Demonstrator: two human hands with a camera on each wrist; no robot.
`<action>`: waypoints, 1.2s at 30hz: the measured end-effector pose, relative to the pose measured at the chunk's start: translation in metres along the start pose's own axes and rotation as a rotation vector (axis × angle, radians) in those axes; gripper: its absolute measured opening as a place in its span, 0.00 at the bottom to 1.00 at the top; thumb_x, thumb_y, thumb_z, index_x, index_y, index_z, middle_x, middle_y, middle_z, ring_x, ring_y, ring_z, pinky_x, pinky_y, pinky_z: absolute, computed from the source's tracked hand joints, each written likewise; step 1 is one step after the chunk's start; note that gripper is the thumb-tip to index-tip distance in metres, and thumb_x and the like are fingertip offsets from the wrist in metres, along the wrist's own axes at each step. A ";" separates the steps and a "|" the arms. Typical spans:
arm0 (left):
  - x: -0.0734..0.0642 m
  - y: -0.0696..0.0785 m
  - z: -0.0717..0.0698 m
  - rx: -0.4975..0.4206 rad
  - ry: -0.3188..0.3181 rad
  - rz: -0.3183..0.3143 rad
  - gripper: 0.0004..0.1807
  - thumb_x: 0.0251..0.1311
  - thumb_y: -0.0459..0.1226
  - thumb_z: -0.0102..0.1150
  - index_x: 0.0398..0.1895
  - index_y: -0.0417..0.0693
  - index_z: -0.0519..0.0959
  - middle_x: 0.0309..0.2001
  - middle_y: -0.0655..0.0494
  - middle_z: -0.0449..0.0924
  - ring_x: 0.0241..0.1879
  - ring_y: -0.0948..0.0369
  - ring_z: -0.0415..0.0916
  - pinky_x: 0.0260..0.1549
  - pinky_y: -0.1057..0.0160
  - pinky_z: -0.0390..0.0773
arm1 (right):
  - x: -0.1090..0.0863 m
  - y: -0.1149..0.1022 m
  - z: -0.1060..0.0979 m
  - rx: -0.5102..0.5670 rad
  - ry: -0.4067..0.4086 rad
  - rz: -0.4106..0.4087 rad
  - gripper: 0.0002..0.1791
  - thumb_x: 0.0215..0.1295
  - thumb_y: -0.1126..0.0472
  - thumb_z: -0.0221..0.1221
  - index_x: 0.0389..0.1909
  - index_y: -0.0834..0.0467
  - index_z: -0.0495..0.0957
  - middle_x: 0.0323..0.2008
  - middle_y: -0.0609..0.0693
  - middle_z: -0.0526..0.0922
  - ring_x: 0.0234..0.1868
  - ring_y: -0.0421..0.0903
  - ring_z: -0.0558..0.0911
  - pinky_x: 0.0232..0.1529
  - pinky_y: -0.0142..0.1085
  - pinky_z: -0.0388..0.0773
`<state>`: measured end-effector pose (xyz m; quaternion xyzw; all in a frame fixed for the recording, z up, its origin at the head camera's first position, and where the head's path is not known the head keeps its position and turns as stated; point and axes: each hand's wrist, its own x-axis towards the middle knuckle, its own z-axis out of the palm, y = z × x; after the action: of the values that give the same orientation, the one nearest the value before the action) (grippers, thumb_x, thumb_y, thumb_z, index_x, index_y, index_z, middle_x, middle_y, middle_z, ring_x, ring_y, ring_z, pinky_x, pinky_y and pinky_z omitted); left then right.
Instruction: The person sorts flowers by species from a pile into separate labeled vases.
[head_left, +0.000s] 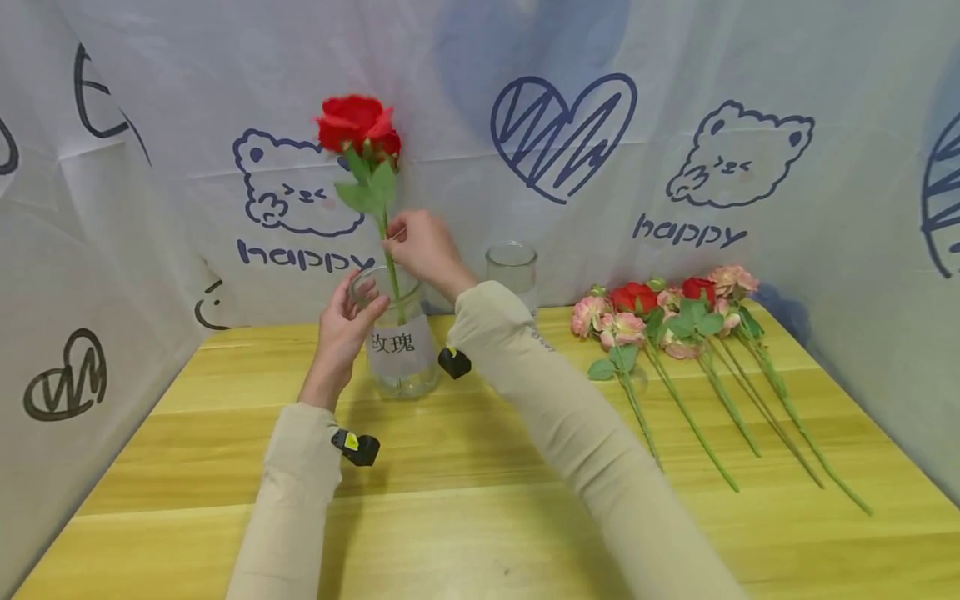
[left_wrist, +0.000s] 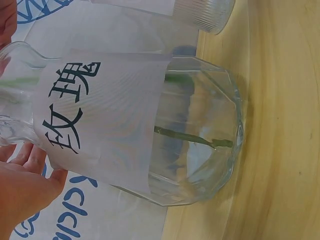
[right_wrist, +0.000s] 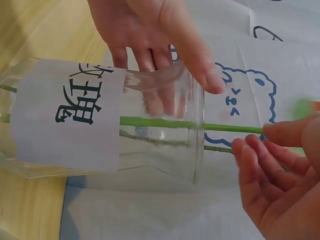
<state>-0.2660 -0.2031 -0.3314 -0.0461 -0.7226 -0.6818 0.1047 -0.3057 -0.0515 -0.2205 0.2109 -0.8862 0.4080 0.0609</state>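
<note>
left hand (head_left: 345,321) grips the likely slippery, fragile glass vase (head_left: 403,365) round its neck, while right hand (head_left: 424,247) pinches the red rose (head_left: 354,123), judged light and bendy, best held mid-stem, below its bloom above that hand.

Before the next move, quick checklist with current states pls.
1. Labelled vase upright on the table: ok.
2. Vase steadied: ok, left hand holds it at the neck.
3. Stem end down near the vase base: ok, in the left wrist view.
4. Right hand clear of the rose: not ok, it pinches a stem above the rim.
5. Label text on the second vase: cannot tell, the right sleeve covers most of it.
6. Loose flowers apart from both hands: ok, they lie on the right of the table.
</note>
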 end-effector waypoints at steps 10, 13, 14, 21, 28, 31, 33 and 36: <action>-0.002 0.003 0.003 -0.015 -0.001 0.001 0.43 0.65 0.41 0.58 0.77 0.48 0.47 0.73 0.47 0.54 0.71 0.54 0.52 0.68 0.60 0.56 | -0.005 0.007 -0.002 -0.089 -0.026 0.000 0.12 0.64 0.63 0.62 0.47 0.62 0.81 0.43 0.52 0.84 0.45 0.45 0.81 0.44 0.29 0.77; -0.002 0.002 0.003 -0.010 0.000 0.001 0.43 0.65 0.41 0.59 0.77 0.47 0.47 0.73 0.47 0.54 0.71 0.54 0.52 0.69 0.60 0.56 | -0.006 0.011 -0.005 -0.085 -0.029 0.002 0.12 0.64 0.63 0.62 0.47 0.62 0.81 0.43 0.53 0.84 0.45 0.45 0.80 0.44 0.30 0.77; -0.002 0.002 0.003 -0.009 0.001 0.003 0.43 0.65 0.41 0.59 0.77 0.47 0.47 0.73 0.47 0.54 0.71 0.54 0.52 0.69 0.59 0.56 | -0.006 0.012 -0.006 -0.086 -0.031 0.003 0.12 0.63 0.64 0.62 0.47 0.62 0.81 0.43 0.53 0.84 0.45 0.45 0.80 0.44 0.30 0.77; 0.000 0.000 0.002 -0.009 0.006 0.007 0.43 0.64 0.41 0.60 0.77 0.47 0.47 0.73 0.45 0.56 0.71 0.54 0.53 0.69 0.59 0.56 | -0.009 0.012 -0.025 -0.092 -0.042 -0.020 0.12 0.63 0.67 0.60 0.47 0.63 0.80 0.43 0.54 0.83 0.45 0.46 0.80 0.45 0.31 0.77; 0.000 -0.001 0.001 -0.001 0.006 0.001 0.44 0.64 0.42 0.60 0.77 0.48 0.46 0.73 0.46 0.55 0.71 0.53 0.53 0.69 0.58 0.55 | -0.019 0.014 -0.047 0.001 -0.057 -0.034 0.13 0.65 0.65 0.60 0.50 0.64 0.79 0.45 0.55 0.82 0.45 0.47 0.80 0.41 0.31 0.79; 0.000 -0.001 0.001 0.002 0.009 -0.002 0.44 0.64 0.42 0.60 0.77 0.49 0.47 0.73 0.46 0.56 0.71 0.54 0.53 0.69 0.58 0.56 | -0.025 0.019 -0.058 0.056 -0.046 -0.032 0.14 0.66 0.64 0.60 0.51 0.63 0.78 0.45 0.55 0.82 0.43 0.46 0.80 0.36 0.31 0.80; -0.001 -0.001 0.002 0.000 0.010 -0.003 0.44 0.64 0.41 0.60 0.77 0.49 0.47 0.73 0.46 0.56 0.71 0.53 0.53 0.69 0.58 0.55 | -0.031 0.022 -0.065 0.089 -0.038 -0.031 0.14 0.66 0.64 0.60 0.51 0.63 0.78 0.46 0.55 0.82 0.42 0.46 0.81 0.34 0.32 0.81; -0.001 -0.001 0.002 -0.001 0.009 -0.006 0.44 0.64 0.42 0.61 0.77 0.49 0.47 0.73 0.46 0.56 0.71 0.53 0.52 0.69 0.59 0.55 | -0.039 0.028 -0.077 0.106 -0.011 -0.039 0.14 0.66 0.64 0.60 0.51 0.64 0.78 0.46 0.55 0.82 0.43 0.45 0.81 0.36 0.33 0.81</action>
<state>-0.2653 -0.2010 -0.3323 -0.0409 -0.7220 -0.6825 0.1059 -0.2875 0.0344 -0.1999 0.2334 -0.8593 0.4521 0.0527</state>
